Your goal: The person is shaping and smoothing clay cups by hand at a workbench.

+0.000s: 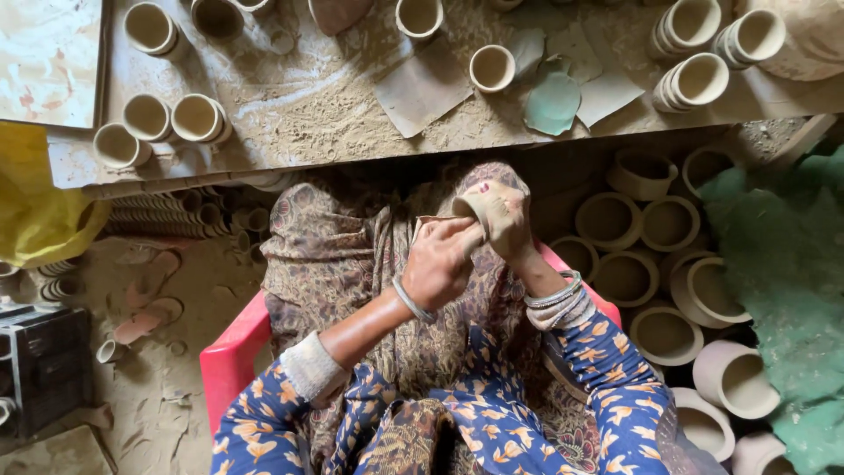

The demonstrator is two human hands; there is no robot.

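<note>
Your right hand is wrapped around a small clay cup, fingers closed on its wall, holding it tilted over your lap. Your left hand is folded shut on a scrap of paper — pressed flat against the cup's side, just below its rim. Both hands meet in front of you, above the patterned cloth spread over your knees; you sit on a red chair. Ahead lies a dusty board with more cups standing on it, paper scraps and a green shard. To your right, larger pots crowd the floor — beside them a green cloth. A yellow bag sits to your left.
</note>
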